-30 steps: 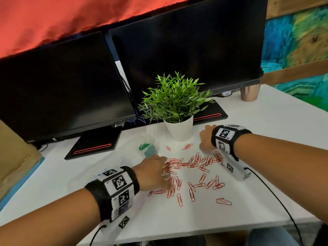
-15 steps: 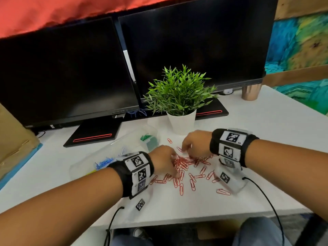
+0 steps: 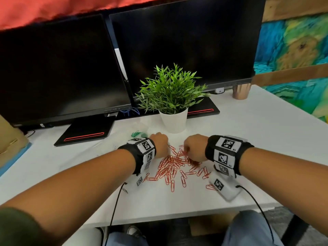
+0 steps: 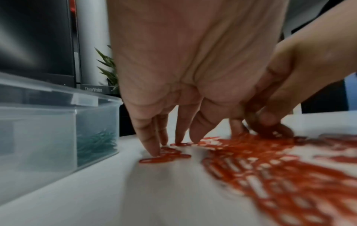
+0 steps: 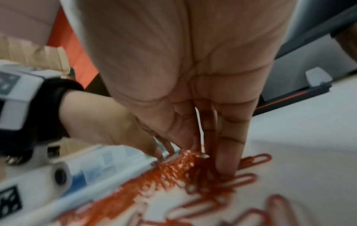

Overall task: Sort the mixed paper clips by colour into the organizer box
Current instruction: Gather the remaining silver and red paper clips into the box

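Several red paper clips (image 3: 174, 165) lie in a loose pile on the white table (image 3: 257, 139). My left hand (image 3: 159, 144) stands at the pile's far left, its straight fingers (image 4: 152, 149) pointing down with tips on a few clips (image 4: 166, 157). At the far right of the pile, my right hand (image 3: 195, 148) points its fingers (image 5: 228, 152) down into the clips (image 5: 173, 174). Neither hand grips anything. The clear organizer box (image 4: 48, 122) sits just left of my left hand and holds green clips (image 4: 96, 142) (image 3: 136, 134). My left wrist hides most of the box in the head view.
A potted plant (image 3: 174, 119) stands just beyond the hands. Two dark monitors (image 3: 186, 41) on black bases (image 3: 85, 134) fill the back. A copper cup (image 3: 241, 92) is at the far right. Cardboard (image 3: 7, 139) lies at the left edge. Cables hang off the table's front.
Both hands have drawn towards each other and now stand close together. The scattered red clips have been swept into a tighter pile between them.
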